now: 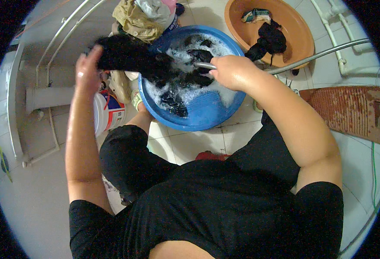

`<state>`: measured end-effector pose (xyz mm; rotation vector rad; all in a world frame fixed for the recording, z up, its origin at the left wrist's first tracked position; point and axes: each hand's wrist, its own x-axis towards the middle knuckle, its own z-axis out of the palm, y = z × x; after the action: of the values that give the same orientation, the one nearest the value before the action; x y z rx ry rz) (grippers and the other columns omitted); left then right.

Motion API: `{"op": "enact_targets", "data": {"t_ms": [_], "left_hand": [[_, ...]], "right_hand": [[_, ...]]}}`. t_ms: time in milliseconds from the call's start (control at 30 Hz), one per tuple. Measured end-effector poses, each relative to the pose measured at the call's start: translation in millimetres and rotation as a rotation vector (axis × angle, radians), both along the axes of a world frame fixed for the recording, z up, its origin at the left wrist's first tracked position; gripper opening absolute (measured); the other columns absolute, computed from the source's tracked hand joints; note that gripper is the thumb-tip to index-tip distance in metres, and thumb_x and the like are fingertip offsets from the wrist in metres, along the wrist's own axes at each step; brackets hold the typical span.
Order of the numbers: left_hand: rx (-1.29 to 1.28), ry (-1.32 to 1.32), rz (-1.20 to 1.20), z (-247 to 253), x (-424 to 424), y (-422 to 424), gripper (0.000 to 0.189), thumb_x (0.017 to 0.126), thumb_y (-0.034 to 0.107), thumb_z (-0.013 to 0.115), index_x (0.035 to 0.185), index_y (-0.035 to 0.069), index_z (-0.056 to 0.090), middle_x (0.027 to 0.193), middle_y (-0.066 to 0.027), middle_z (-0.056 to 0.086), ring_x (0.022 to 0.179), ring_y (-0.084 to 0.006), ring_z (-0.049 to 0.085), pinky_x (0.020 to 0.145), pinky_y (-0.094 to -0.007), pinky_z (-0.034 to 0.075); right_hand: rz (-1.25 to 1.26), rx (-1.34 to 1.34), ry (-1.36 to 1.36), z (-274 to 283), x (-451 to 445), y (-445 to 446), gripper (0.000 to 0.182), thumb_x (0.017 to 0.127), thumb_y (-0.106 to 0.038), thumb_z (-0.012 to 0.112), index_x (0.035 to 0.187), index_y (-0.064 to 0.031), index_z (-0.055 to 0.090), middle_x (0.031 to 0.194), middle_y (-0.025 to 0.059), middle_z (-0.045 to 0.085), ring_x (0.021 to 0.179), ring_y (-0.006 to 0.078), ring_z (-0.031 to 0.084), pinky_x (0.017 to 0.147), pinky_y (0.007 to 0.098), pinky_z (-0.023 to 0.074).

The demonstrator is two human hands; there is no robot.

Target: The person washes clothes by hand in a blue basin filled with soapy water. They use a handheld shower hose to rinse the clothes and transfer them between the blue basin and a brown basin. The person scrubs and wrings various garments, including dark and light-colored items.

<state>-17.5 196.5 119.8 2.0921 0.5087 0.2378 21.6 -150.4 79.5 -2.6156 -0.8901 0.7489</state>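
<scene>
My left hand (88, 73), slightly blurred, is raised at the left of the blue plastic basin. It is shut on the edge of a black garment (122, 53), whose dark cloth stretches down into the foam. My right hand (233, 71) grips a flexible metal hose (319, 55) near its end, which points over the basin's middle. Inside the blue basin (206, 111) lie white suds (177, 58) and more wet black cloth (173, 102). Ribs like a washboard's are moulded into its near side.
An orange basin (296, 29) at the far right holds dark wet clothes (271, 37). Tan and grey clothes (138, 22) are heaped behind the blue basin. A white bucket (101, 111) with a printed label stands left. A brown washboard (345, 110) lies right; pale pipes (330, 32) run nearby.
</scene>
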Motion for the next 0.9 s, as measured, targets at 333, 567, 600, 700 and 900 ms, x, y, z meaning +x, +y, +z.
{"op": "enact_targets", "data": {"t_ms": [333,567,600,700,900], "left_hand": [[-0.198,-0.612,0.121,124,22,-11,0.035,0.073,0.018,0.064,0.098,-0.004,0.054,0.091,-0.0114,0.059,0.082,-0.0216,0.057,0.074,-0.0338,0.046],[0.259,-0.092,-0.154,-85,25,10,0.05,0.062,0.015,0.07,0.104,-0.002,0.049,0.093,-0.0129,0.056,0.079,-0.0202,0.054,0.075,-0.0306,0.043],[0.436,0.084,-0.093,-99,11,-29,0.05,0.064,0.022,0.068,0.104,-0.001,0.05,0.095,-0.0129,0.056,0.081,-0.0206,0.054,0.077,-0.0307,0.043],[0.704,0.304,-0.491,-198,-7,-42,0.036,0.071,0.025,0.059,0.103,0.007,0.054,0.096,-0.0143,0.055,0.088,-0.0287,0.053,0.077,-0.0379,0.042],[0.889,0.969,-0.668,-319,-55,-77,0.073,0.066,0.035,0.065,0.128,0.029,0.029,0.139,-0.0072,0.008,0.127,-0.0349,0.006,0.091,-0.0577,0.028]], "right_hand": [[-0.007,-0.021,-0.005,4,4,-7,0.027,0.082,-0.025,0.045,0.096,-0.0039,0.053,0.085,0.0168,0.058,0.082,0.0331,0.055,0.071,0.0409,0.0434],[-0.021,-0.029,0.071,2,-2,-5,0.025,0.082,-0.025,0.046,0.096,-0.0057,0.053,0.078,0.017,0.057,0.076,0.0335,0.055,0.067,0.0425,0.043],[-0.025,-0.017,0.063,-3,-2,-7,0.025,0.082,-0.025,0.047,0.097,-0.0064,0.053,0.077,0.017,0.057,0.074,0.0343,0.055,0.066,0.0427,0.0428],[-0.037,0.0,0.06,-1,-6,-8,0.023,0.081,-0.023,0.047,0.096,-0.0065,0.053,0.076,0.0168,0.057,0.072,0.0349,0.055,0.064,0.0427,0.0429],[-0.002,0.018,0.131,1,-8,-2,0.018,0.079,-0.021,0.049,0.088,-0.0057,0.05,0.07,0.0158,0.057,0.066,0.0346,0.055,0.059,0.0435,0.0424]]}}
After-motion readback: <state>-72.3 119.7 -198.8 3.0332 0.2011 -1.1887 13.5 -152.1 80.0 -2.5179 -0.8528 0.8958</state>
